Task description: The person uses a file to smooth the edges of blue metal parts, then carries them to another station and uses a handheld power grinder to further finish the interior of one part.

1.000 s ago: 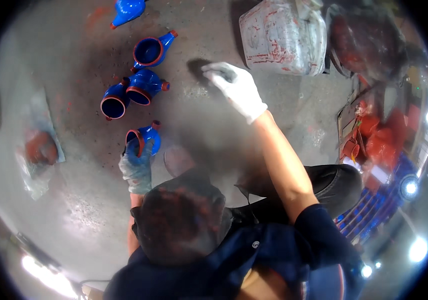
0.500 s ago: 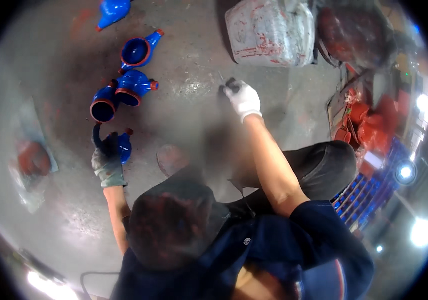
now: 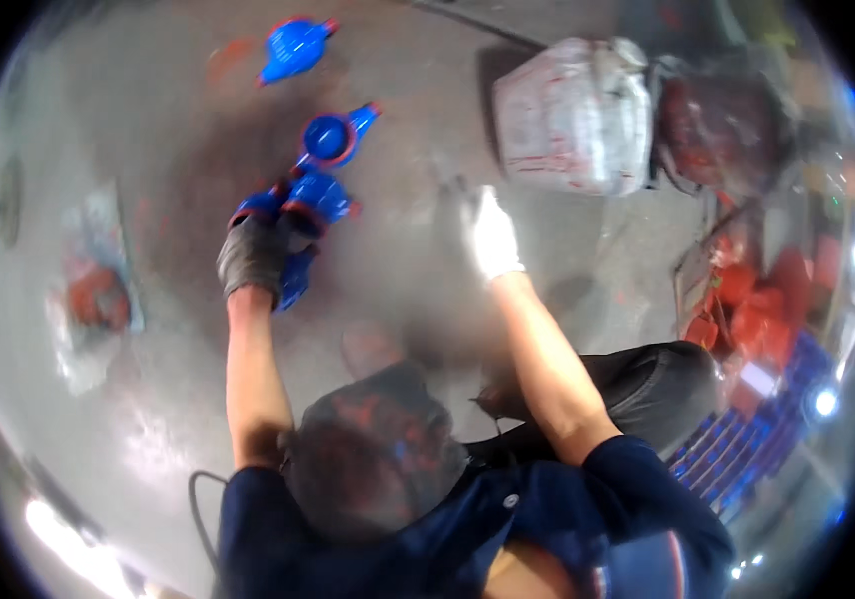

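My left hand (image 3: 253, 258), in a dirty grey glove, is closed on the near end of a blue pipe fitting (image 3: 256, 205) with red rims. The glove covers the fitting's round opening and most of the fingertips. Against it on the right lies another blue fitting (image 3: 323, 195), with one more (image 3: 328, 138) just beyond. Beside my left wrist, a further blue fitting (image 3: 295, 280) is partly hidden. My right hand (image 3: 492, 235), in a white glove with dark fingertips, hovers farther right, closed around a thin tool (image 3: 455, 185). Motion blur hides the tool's kind.
A lone blue fitting (image 3: 295, 48) lies at the far left. A paint-stained white bucket (image 3: 572, 120) and a dark red-smeared container (image 3: 722, 130) stand far right. Red bags (image 3: 757, 319) and a blue crate (image 3: 737, 459) are at the right; plastic with a red lump (image 3: 98, 299) lies left.
My left hand has moved away from me, off the nearest fitting and onto the one beyond. The whole view has shifted. My right hand still holds the thin tool.
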`<state>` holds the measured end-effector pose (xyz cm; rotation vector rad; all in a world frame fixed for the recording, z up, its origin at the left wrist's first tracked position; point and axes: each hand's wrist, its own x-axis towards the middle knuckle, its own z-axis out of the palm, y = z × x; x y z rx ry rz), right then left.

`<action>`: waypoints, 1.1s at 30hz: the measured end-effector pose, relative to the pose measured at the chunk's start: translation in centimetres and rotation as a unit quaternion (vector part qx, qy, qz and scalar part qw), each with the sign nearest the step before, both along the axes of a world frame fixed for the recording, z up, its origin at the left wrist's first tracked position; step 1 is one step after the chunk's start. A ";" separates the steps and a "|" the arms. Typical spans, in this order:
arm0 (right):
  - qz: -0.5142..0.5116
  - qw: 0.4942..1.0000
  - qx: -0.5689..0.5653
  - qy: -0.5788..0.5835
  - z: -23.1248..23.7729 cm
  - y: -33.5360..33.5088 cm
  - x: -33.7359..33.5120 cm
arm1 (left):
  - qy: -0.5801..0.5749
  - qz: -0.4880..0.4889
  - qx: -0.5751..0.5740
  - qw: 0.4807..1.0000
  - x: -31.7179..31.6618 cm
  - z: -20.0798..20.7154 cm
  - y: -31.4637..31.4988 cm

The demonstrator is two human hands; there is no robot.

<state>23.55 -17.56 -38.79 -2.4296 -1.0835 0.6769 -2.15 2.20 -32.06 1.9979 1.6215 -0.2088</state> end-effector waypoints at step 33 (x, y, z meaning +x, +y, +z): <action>-0.027 0.708 0.051 -0.704 52.9 -12.3 19.7 | -0.011 -0.040 0.000 0.999 -1.7 -6.9 1.6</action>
